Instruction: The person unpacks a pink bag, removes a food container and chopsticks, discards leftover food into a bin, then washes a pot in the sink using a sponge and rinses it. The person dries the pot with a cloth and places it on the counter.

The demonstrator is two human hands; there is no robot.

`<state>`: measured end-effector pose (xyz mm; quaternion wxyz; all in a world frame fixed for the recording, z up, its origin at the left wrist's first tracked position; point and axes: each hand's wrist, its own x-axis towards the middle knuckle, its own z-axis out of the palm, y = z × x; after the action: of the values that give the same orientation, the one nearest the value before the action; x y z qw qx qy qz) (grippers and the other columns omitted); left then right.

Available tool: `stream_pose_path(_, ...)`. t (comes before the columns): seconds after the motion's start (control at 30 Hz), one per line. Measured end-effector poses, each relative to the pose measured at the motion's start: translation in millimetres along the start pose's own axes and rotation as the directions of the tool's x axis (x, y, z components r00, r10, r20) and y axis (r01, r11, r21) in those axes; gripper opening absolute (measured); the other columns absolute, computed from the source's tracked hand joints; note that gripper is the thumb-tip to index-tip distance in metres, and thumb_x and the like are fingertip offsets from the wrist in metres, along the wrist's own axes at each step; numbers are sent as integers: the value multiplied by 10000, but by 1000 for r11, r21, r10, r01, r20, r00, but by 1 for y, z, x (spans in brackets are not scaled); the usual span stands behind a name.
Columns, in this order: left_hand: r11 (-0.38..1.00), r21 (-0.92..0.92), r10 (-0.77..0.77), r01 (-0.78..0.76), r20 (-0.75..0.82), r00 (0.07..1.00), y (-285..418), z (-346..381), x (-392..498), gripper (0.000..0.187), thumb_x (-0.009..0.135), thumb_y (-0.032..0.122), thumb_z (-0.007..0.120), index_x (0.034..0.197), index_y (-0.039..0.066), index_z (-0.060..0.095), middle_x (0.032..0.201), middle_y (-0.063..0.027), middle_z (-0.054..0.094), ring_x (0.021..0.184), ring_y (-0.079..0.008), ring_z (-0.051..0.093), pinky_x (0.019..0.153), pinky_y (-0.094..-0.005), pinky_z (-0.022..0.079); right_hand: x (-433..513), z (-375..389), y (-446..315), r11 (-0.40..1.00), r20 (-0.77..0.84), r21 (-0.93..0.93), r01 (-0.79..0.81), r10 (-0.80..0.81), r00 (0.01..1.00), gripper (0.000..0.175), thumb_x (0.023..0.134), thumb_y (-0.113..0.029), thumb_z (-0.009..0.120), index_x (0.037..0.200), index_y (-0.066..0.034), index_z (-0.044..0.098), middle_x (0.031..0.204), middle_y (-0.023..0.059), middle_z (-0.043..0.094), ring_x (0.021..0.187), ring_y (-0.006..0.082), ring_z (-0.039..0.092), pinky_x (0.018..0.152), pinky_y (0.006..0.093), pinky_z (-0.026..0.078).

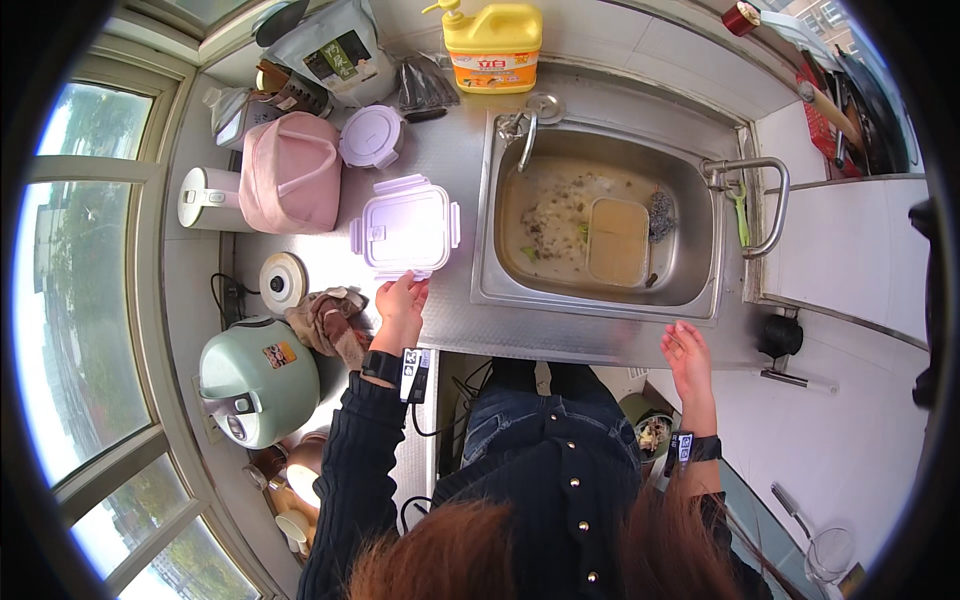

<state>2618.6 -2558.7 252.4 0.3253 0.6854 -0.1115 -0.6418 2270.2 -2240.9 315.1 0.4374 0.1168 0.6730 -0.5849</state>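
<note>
My left hand [401, 301] is at the near edge of a lilac rectangular plastic lid [410, 229], thumb and fingers closed at its clip flap. The lid lies flat, or nearly so, over the steel counter, left of the sink. My right hand [686, 356] hovers by the sink's front right corner, palm turned up and fingers loosely spread, apparently with nothing in it. In the steel sink [694, 255], cloudy brownish water holds food scraps. A clear rectangular container [618, 241] sits there, filled with the murky water. Beside it is a steel wool scourer [661, 216].
A round lilac lid [372, 136], a pink lunch bag [291, 174] and a yellow detergent jug [493, 46] stand behind. Along the left are a cloth [330, 322] and a green rice cooker [259, 382]. Two taps [529, 139] overhang the sink. A waste bin [652, 431] stands below the counter.
</note>
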Motion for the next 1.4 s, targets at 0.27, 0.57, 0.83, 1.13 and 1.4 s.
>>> stream_pose_path(0.27,905,398,-77,-149,499,863,-64,54,-131,344,908,85,630,1153,-22,414,966,-170,619,831,-234,665,722,-340,571,-5,74,-6,986,627,1,-165,128,768,594,976,-343,538,1426,-22,318,1344,153,490,1153,263,571,942,465,509)
stream_pose_path(0.57,-59,886,822,-460,305,480,-26,-28,-47,604,789,160,692,1356,194,488,1466,-219,331,1357,-503,247,1103,-616,180,74,43,-8,989,202,95,-110,88,975,462,952,-179,579,1357,-31,415,1322,158,506,1161,288,563,991,452,475)
stream_pose_path(0.83,171,968,692,-184,15,722,14,-106,-2,279,743,104,669,1009,171,618,1277,-221,445,1121,-400,459,938,-472,419,52,39,-4,960,256,-11,-279,273,927,494,966,-253,554,1385,-50,390,1320,167,526,1157,315,563,1014,446,454)
stream_pose_path(1.13,446,425,541,-788,574,615,3,51,-130,72,748,-14,626,793,24,583,842,-64,533,740,-160,527,692,-268,440,-5,121,-31,923,553,-150,-355,376,744,495,976,-337,528,1411,-148,383,1301,164,515,1135,323,556,924,541,500)
stream_pose_path(1.4,477,248,74,-843,945,320,-26,97,-165,195,842,6,568,1030,42,610,1165,-125,597,1066,-257,594,889,-334,484,13,126,-23,996,378,-20,-88,89,922,388,910,-105,598,1283,-95,496,1069,37,606,940,158,606,792,342,516)
